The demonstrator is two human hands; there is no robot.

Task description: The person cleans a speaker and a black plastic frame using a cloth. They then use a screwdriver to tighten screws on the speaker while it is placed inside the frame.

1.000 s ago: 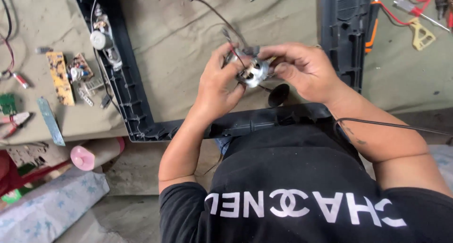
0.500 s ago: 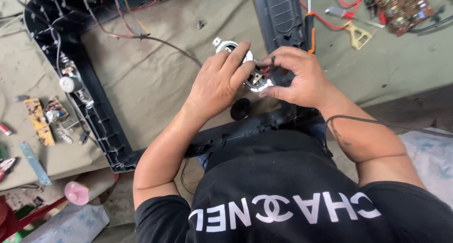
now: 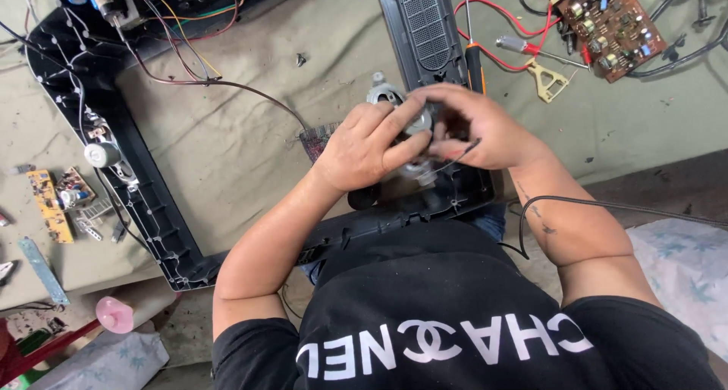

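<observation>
Just above the centre of the frame both hands meet around a small silvery motor (image 3: 415, 125), a round metal part mostly covered by fingers. The left hand (image 3: 369, 146) comes in from the lower left and wraps over the near side of the part, its fingers curled across the top and pressed against the metal, so it is grasping the motor. The right hand (image 3: 474, 128) comes in from the right and closes on the far and right side of the same part, fingertips bent inward to meet the left ones; it too is gripping the motor, and a thin black wire (image 3: 455, 156) runs out under it toward the lower left. The part sits between the two palms, with no gap visible on either side, so neither hand is clearly nearer; each holds its own half. Its long axis cannot be told, since only a sliver of pale metal shows between the fingers. The hands hover just over the lower right corner of a black plastic frame (image 3: 152, 208) that lies flat on the tabletop (image 3: 243, 147), a cloth-covered surface. Just behind the hands, toward the top of the frame, a grey round piece (image 3: 383, 94) rests beside the frame's grille bar (image 3: 425, 26). A screwdriver (image 3: 474, 53) lies just right of that bar, and a brown circuit board (image 3: 607, 22) sits well apart at the upper right.
</observation>
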